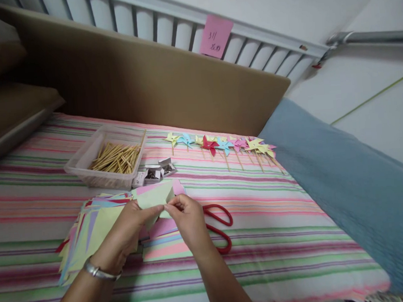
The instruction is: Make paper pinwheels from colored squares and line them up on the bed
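Both hands meet over a pile of coloured paper squares [90,232] on a striped cloth. My left hand [127,232] pinches a pale green paper sheet [154,195] from its left side, a silver bracelet on the wrist. My right hand [188,218] pinches the same sheet at its right edge, fingers closed on the fold. Red-handled scissors [221,230] lie just right of my right hand, partly hidden by it.
A clear plastic tray [85,161] of wooden sticks stands behind the paper, with small open boxes of pins [158,171] beside it. A row of finished paper pinwheels [222,146] lies further back. A blue cover [345,182] lies right; a brown headboard [169,84] rises behind.
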A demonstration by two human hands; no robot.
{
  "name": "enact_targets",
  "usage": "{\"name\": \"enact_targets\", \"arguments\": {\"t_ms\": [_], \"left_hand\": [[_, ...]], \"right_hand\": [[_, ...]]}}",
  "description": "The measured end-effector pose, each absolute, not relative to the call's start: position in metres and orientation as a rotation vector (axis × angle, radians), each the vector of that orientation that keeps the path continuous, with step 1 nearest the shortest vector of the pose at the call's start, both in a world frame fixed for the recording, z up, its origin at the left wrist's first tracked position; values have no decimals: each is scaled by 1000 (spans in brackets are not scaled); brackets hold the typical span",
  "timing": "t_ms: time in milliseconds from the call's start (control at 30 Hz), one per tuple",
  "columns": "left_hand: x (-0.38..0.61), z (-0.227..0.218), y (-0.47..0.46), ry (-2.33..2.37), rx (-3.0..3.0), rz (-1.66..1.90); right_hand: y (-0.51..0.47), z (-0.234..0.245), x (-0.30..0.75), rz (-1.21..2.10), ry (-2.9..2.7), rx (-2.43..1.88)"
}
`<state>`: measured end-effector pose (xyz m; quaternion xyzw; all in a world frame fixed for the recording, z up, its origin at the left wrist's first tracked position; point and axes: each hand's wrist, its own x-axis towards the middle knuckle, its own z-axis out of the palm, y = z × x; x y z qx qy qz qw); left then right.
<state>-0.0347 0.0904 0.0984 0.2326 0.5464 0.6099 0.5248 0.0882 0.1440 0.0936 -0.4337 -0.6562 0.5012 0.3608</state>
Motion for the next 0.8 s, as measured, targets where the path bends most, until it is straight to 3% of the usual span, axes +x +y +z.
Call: {"name": "enact_targets", "arguments": {"t_ms": [633,800], "left_hand": [[-38,99,91,1424,540,1399],[-36,101,89,1388,563,1333]], "right_hand": [[153,99,96,1296,-1576,-1191],[151,106,101,1750,-1401,-1017]]}}
